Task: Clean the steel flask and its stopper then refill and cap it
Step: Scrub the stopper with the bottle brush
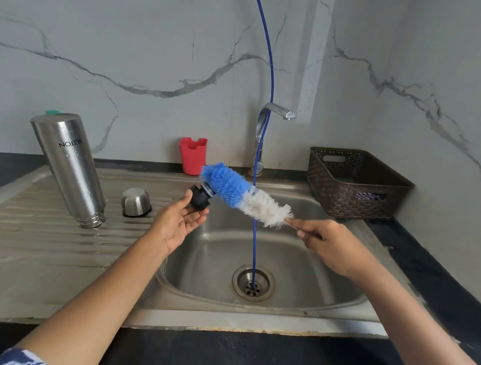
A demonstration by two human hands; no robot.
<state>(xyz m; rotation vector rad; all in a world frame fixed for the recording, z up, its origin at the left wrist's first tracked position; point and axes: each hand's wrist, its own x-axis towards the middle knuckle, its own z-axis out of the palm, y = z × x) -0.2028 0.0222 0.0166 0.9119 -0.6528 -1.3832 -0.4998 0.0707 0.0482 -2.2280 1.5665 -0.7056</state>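
Note:
The steel flask point(68, 166) stands upside down and tilted on the ribbed drainboard point(29, 223), left of the basin. Its steel cup lid point(136, 202) sits mouth-down beside it. My left hand point(177, 220) holds the black stopper point(200, 198) at its fingertips over the basin's left edge, palm up. My right hand point(329, 242) grips the handle of a blue-and-white bottle brush point(244, 195). The brush's blue end lies against the stopper.
The steel sink basin point(298, 273) has a drain with a thin blue hose point(255, 241) running down into it from above. A tap point(269, 127) stands behind. A red holder point(192, 155) and a brown basket point(354, 185) sit at the back.

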